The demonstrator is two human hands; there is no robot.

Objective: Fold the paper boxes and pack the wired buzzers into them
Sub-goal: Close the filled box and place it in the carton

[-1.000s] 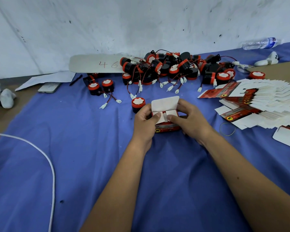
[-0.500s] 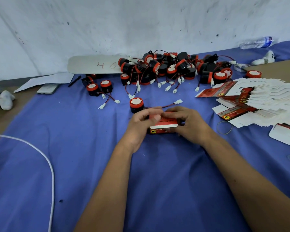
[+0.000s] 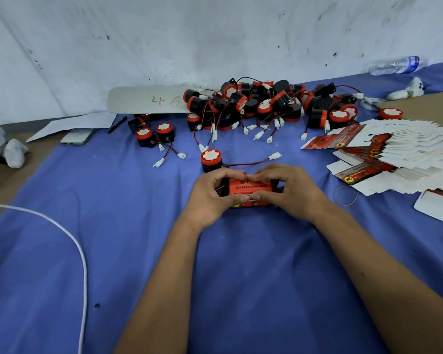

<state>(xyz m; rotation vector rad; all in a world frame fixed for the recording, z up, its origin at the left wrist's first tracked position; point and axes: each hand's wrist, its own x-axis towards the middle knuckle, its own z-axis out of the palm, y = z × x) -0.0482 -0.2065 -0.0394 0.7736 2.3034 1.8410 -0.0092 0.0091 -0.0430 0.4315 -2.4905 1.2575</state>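
Note:
A small red paper box (image 3: 250, 188) with dark print sits on the blue cloth at the centre. My left hand (image 3: 210, 195) grips its left end and my right hand (image 3: 292, 192) grips its right end, thumbs at the near edge and fingertips meeting on the top. Just behind the box stands a single black-and-red wired buzzer (image 3: 210, 159), its red wire running right to a white plug (image 3: 275, 156). A large pile of buzzers (image 3: 261, 106) lies further back. Flat unfolded boxes (image 3: 394, 152) are fanned out at the right.
Two more buzzers (image 3: 154, 134) sit at the left of the pile. A phone (image 3: 77, 136), a pen (image 3: 117, 124) and a card marked 46 (image 3: 149, 100) lie at the back left. A white cable (image 3: 69, 241) crosses the left; a rubber band (image 3: 345, 195) lies at the right.
The white flaps that stood open a second ago have been folded down, and the box top is closed. Both hands now press around the box from its ends.

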